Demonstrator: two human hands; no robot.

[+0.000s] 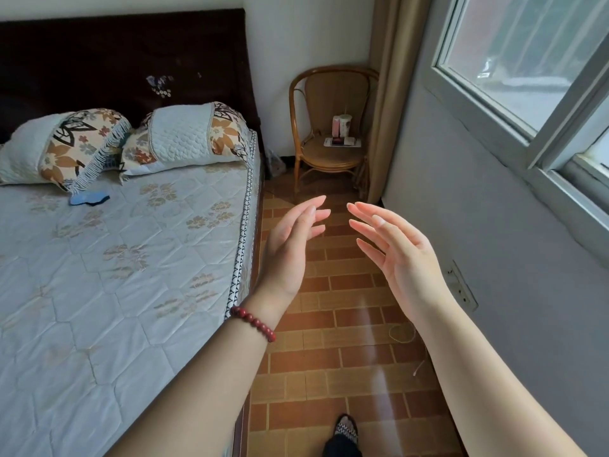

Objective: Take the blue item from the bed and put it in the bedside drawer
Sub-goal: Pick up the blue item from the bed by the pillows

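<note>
A small blue item (86, 197) with a dark edge lies on the bed (115, 275), just below the left pillow (59, 146). My left hand (290, 245) is raised over the floor beside the bed's right edge, fingers apart and empty, with a red bead bracelet on the wrist. My right hand (395, 252) is held up facing it, palm inward, fingers spread, holding nothing. Both hands are far to the right of the blue item. No bedside drawer is in view.
A second pillow (184, 136) leans on the dark headboard (115, 61). A rattan chair (333, 127) with small items on its seat stands in the corner by a curtain (389, 94). Brick-patterned floor (329, 357) runs between the bed and the wall below the window (527, 61).
</note>
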